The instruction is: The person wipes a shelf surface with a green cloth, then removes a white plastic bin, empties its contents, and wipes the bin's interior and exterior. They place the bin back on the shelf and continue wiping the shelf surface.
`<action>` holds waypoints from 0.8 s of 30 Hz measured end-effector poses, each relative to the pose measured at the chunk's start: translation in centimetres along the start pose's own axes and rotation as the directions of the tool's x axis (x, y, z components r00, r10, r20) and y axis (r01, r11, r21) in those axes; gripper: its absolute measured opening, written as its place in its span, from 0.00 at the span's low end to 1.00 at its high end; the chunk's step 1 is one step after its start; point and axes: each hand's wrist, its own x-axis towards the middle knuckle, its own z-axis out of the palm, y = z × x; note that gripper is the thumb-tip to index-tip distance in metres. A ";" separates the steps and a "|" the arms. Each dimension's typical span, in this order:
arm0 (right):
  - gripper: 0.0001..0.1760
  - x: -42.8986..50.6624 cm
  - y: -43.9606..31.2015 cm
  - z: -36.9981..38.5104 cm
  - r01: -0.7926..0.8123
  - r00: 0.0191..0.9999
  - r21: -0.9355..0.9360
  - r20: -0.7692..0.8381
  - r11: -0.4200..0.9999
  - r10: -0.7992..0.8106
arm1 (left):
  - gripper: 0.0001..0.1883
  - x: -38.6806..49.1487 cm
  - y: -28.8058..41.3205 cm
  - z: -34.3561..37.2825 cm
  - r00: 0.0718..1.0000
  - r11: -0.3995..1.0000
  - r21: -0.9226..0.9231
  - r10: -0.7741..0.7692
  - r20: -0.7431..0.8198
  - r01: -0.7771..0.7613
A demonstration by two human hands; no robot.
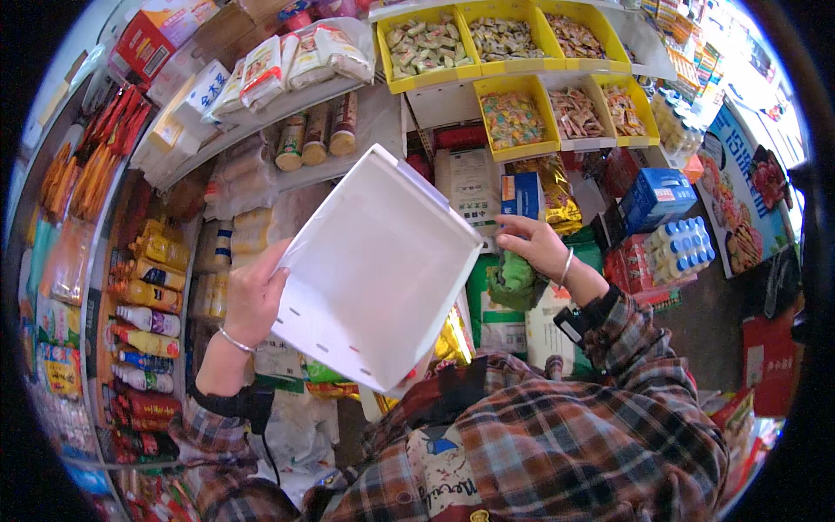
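My left hand (pixel 258 297) grips the left edge of a white plastic bin (pixel 381 267), which is tilted in front of my body with nothing visible inside. Just beyond the bin's right corner is my right hand (pixel 531 245), its fingers apart and holding nothing. Below that hand lies a crumpled green cloth or bag (pixel 515 277). Packed sacks (pixel 499 320) stand behind and under the bin, partly hidden by it.
Yellow bins (pixel 430 78) of wrapped candies fill the upper shelf. Bagged goods (pixel 264 72) sit on the upper left shelf, with bottles (pixel 150 293) further left. On the right are a blue box (pixel 655 196) and a pack of blue-capped bottles (pixel 682 248).
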 end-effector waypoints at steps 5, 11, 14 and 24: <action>0.28 2.2 0.1 0.4 -0.069 0.972 0.060 0.227 0.996 0.054 | 0.17 1.2 1.9 -0.1 0.995 0.993 0.072 0.096 -0.035 -0.094; 0.28 2.3 1.3 1.2 -0.068 0.988 0.134 0.148 0.989 0.048 | 0.19 1.5 2.5 -0.5 0.976 0.967 0.180 0.200 -0.087 -0.182; 0.26 2.5 1.8 -0.5 -0.069 0.995 0.079 0.075 0.994 0.063 | 0.19 1.2 3.0 -0.9 0.969 0.937 0.275 0.240 -0.065 -0.214; 0.38 2.0 -3.2 -2.6 0.131 0.856 0.068 0.496 0.989 -0.147 | 0.16 1.2 3.1 -1.6 0.941 0.919 0.236 0.337 -0.044 -0.318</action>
